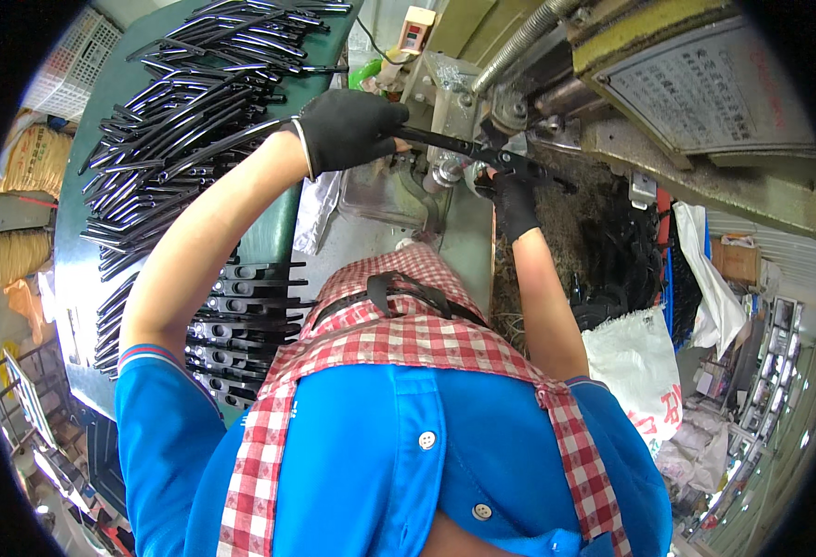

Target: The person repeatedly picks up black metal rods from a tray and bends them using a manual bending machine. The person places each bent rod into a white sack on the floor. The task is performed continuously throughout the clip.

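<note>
My left hand (352, 130), in a black glove, is closed around a long black metal bar (440, 140). The bar slants down to the right, its far end at the fixture (447, 171) of a machine. My right hand (517, 204), also gloved in black, is closed at that end, just below the bar's flattened part; its fingers are partly hidden. Left of my left hand, a big pile of similar black bent bars (181, 121) covers a green table (283, 209). More black parts with holed ends (241, 304) lie in a row nearer my body.
The machine's green body (668, 84) with a metal plate overhangs at the upper right. Dark parts (626, 255) and shavings lie in a bin right of my right hand. A white sack (635, 367) stands nearer me. A white plastic crate (74, 65) is at the far left.
</note>
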### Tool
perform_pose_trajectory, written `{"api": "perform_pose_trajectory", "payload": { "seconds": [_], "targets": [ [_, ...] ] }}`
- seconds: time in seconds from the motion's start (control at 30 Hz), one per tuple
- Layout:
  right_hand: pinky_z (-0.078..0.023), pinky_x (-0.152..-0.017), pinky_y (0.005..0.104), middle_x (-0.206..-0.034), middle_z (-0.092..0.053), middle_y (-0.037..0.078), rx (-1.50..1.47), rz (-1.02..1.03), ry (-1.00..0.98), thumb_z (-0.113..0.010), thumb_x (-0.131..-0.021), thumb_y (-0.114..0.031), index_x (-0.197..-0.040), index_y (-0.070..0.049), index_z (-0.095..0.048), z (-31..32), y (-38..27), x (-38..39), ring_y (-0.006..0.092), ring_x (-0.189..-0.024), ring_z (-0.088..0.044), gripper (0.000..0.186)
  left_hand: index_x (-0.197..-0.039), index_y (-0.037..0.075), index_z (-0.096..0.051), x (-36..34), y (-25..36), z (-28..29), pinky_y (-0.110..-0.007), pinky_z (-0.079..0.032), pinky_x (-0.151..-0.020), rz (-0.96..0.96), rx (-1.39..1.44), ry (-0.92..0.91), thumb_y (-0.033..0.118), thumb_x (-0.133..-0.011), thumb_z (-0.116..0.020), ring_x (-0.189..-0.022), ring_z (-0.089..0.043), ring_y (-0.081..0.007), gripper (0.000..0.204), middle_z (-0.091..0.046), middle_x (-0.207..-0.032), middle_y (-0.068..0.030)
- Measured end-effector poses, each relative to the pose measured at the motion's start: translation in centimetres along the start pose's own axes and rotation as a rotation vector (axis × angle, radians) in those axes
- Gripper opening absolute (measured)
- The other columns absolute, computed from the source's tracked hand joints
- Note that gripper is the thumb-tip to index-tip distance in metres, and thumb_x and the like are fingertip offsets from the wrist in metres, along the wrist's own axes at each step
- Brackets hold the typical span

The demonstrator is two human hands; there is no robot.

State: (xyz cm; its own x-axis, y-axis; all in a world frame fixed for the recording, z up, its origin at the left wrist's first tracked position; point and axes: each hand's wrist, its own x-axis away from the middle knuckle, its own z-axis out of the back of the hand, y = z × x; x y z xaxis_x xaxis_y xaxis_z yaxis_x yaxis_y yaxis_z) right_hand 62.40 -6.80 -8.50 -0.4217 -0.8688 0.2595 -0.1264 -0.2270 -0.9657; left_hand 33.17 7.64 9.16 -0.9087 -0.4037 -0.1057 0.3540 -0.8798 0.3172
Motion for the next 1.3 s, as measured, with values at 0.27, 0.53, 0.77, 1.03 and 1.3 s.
{"api": "perform_pose_trajectory", "payload": {
  "seconds": [0.27, 0.53, 0.77, 1.03, 1.3],
  "targets": [
    [-0.049, -0.077, 0.0464, -0.097, -0.064, 0.022, 1.148, 0.283, 0.242, -0.059, -0.083, -0.040, -0.097, -0.007, -0.065, -0.2, -0.3, -4.3, 0.0380, -0.092, -0.061, 0.037, -0.116, 0.011, -0.058, -0.9, 2.0, 0.7, -0.043, -0.050, -0.064, -0.167, -0.044, 0.158, 0.029, -0.086, -0.061, -0.072, -0.064, -0.0341, 0.035, -0.063, -0.079, -0.0161],
    [-0.047, -0.089, 0.0451, -0.122, -0.056, 0.018, 1.649, -0.011, -0.111, -0.053, -0.085, -0.036, -0.112, -0.013, -0.061, -4.6, -4.9, -3.8, 0.0310, -0.115, -0.054, 0.037, -0.103, 0.015, -0.060, 10.7, 0.3, 2.6, -0.046, -0.048, -0.065, 0.184, 0.123, -0.036, 0.017, -0.082, -0.061, -0.077, -0.063, -0.0346, 0.021, -0.062, -0.078, -0.0138],
    [-0.050, -0.076, 0.0463, -0.094, -0.066, 0.021, 1.449, 0.088, 0.062, -0.065, -0.077, -0.031, -0.090, -0.007, -0.068, -3.0, -4.0, -3.0, 0.0383, -0.091, -0.063, 0.028, -0.095, 0.012, -0.067, 28.4, -3.7, 1.7, -0.043, -0.049, -0.070, 0.507, 0.062, -0.153, 0.015, -0.079, -0.059, -0.080, -0.063, -0.0346, 0.018, -0.065, -0.083, -0.0141],
    [-0.048, -0.076, 0.0464, -0.094, -0.065, 0.022, 1.186, 0.286, -0.023, -0.060, -0.078, -0.023, -0.092, -0.006, -0.068, 0.5, -1.2, -5.1, 0.0408, -0.090, -0.061, 0.024, -0.099, 0.008, -0.066, 37.8, -1.9, -3.0, -0.040, -0.048, -0.084, 0.858, 0.000, 0.043, 0.017, -0.078, -0.056, -0.100, -0.059, -0.0303, 0.025, -0.064, -0.105, -0.0102],
    [-0.048, -0.068, 0.0283, -0.078, -0.057, 0.002, -0.265, -0.007, -0.257, -0.064, -0.086, -0.012, -0.094, -0.003, -0.062, 0.2, -7.9, -2.7, 0.0128, -0.071, -0.054, 0.012, -0.092, 0.004, -0.065, 33.5, -2.3, -3.1, -0.042, -0.048, -0.075, 0.993, 0.002, 0.214, 0.035, -0.089, -0.054, -0.085, -0.061, -0.0352, 0.033, -0.063, -0.092, -0.0142]
  ]
}}
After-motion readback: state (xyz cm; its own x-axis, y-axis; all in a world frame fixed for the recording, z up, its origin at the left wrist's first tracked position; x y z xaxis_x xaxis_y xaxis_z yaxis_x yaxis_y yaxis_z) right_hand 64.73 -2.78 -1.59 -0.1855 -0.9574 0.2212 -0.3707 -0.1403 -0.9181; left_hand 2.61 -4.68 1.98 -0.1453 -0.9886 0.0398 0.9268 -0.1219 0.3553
